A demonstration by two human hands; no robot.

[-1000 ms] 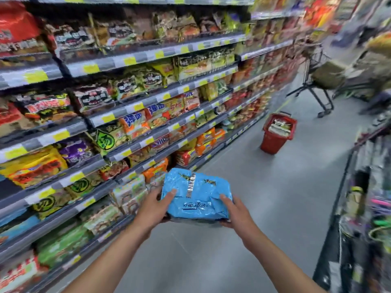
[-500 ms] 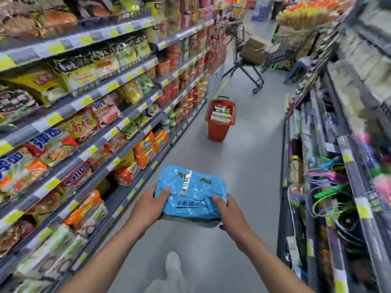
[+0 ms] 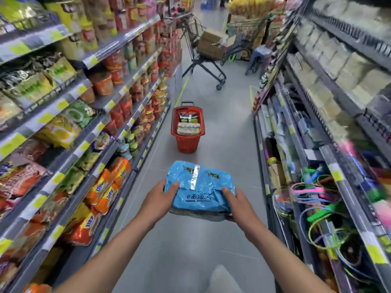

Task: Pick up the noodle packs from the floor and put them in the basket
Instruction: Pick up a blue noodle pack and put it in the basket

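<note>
Left shelving (image 3: 63,115): fills the left side of the frame in tiers, stocked with bagged and cup noodles; yellow tags line the shelf edges.
Orange packs (image 3: 105,187): lower left, stacked on a low tier.
Left hand (image 3: 157,199): lower centre, gripping the left end of the carried pack; the thumb lies on top of the wrapper and the fingers pass beneath it.
Basket (image 3: 187,142): red, at centre frame, standing on the grey floor (image 3: 228,132) in mid-aisle, well apart from the carried pack; its handle stands up at the far rim.
Packs in basket (image 3: 188,126): at least two wrapped packs, lying below the rim.
Blue noodle pack (image 3: 201,187): lower centre, held off the floor between both hands, silver seam strip facing up. A grey edge shows under its near side; whether this is a second pack cannot be told.
Shopping cart (image 3: 206,49): upper centre, at the far end of the aisle, carrying cardboard boxes.
Right hand (image 3: 237,206): lower centre, clasping the right end of the pack, thumb on top.
Right shelving (image 3: 317,85): right side, blurred; coloured cords (image 3: 313,210) hang at lower right.
</note>
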